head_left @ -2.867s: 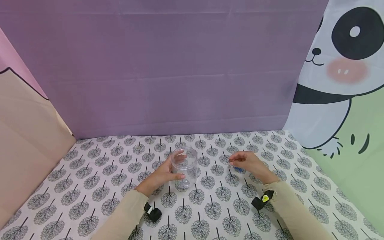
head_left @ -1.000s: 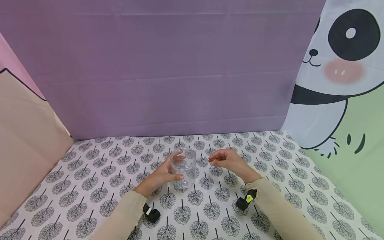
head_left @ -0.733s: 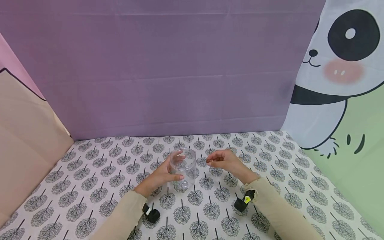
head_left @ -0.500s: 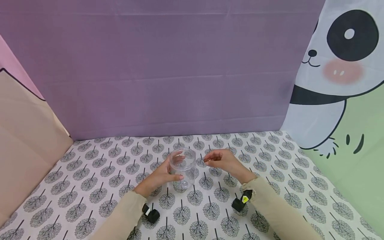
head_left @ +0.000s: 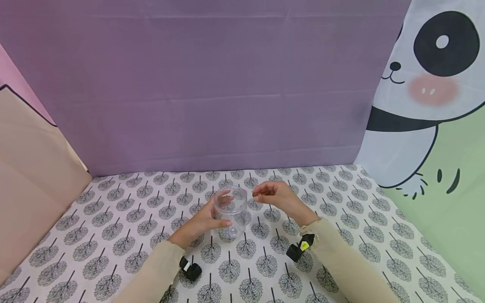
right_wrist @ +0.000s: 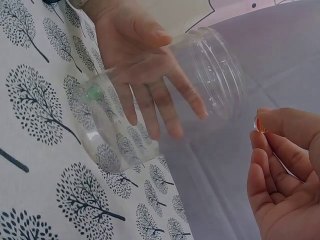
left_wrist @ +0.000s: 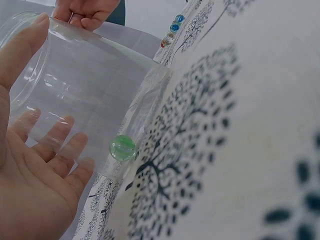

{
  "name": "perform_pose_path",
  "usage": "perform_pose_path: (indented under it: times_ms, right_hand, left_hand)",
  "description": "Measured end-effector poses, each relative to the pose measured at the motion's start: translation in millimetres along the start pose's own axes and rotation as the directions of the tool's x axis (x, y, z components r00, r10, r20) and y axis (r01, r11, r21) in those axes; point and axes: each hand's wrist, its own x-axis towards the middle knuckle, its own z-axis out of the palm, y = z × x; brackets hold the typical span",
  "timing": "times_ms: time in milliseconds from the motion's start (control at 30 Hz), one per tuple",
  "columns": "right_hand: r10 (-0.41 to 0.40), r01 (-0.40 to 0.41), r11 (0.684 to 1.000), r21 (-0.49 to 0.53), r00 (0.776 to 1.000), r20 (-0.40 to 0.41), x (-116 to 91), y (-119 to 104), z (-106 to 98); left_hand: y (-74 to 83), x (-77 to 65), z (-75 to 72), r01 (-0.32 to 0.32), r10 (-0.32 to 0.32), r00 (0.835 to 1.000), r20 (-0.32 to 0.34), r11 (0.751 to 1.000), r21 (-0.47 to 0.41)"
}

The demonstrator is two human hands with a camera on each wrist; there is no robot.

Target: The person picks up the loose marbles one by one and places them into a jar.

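Observation:
A clear plastic jar (head_left: 238, 216) stands upright and uncovered on the cloth in the head view. My left hand (head_left: 204, 219) grips its side, thumb at the front and fingers round the back. Inside, at the bottom, lies a green marble (left_wrist: 122, 148), seen through the wall in both wrist views. My right hand (head_left: 280, 198) is raised just right of the jar's rim. In the right wrist view its thumb and index finger pinch a clear marble (right_wrist: 257, 124) with a red-orange streak, mostly covered by the fingertips.
Several loose marbles (left_wrist: 175, 27), some blue and one red, lie in a row on the cloth beyond the jar in the left wrist view. The tree-print cloth (head_left: 261, 269) covers the table. A purple curtain (head_left: 227, 105) hangs behind it.
My right hand has come left from the blue marbles to beside the jar's rim, rising a little in the last half second. The left hand and jar stay put.

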Motion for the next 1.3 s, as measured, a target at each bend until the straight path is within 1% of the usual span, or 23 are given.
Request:
perform_pose_path:
  times_ms: [267,500,633,733,1133,1300]
  right_hand:
    - [-0.002,0.002,1.000,0.006,1.000,-0.005,2,-4,3]
    - [-0.008,0.008,1.000,0.017,1.000,-0.002,6,-8,7]
    - [-0.041,0.041,0.999,0.005,0.999,0.004,8,-9,10]
    - [-0.055,0.054,0.998,0.014,0.998,0.009,9,-10,11]
    - [-0.042,0.041,0.998,0.045,0.999,0.021,12,-15,14]
    - [-0.057,0.056,0.997,0.043,0.998,0.023,13,-18,15]
  left_hand:
    - [-0.3,0.9,0.0,-0.018,0.018,1.000,0.004,0.999,-0.031]
    - [-0.1,0.0,-0.6,0.014,-0.014,1.000,-0.005,1.000,-0.001]
    - [-0.5,0.3,-0.4,0.015,-0.015,1.000,-0.004,1.000,-0.007]
    - [-1.6,0.9,-0.4,0.014,-0.014,1.000,-0.001,1.000,-0.009]
    - [-0.5,-0.2,-0.7,0.021,-0.021,1.000,0.001,1.000,-0.009]
    - [0.2,-0.2,-0.3,0.030,-0.030,1.000,-0.003,1.000,-0.007]
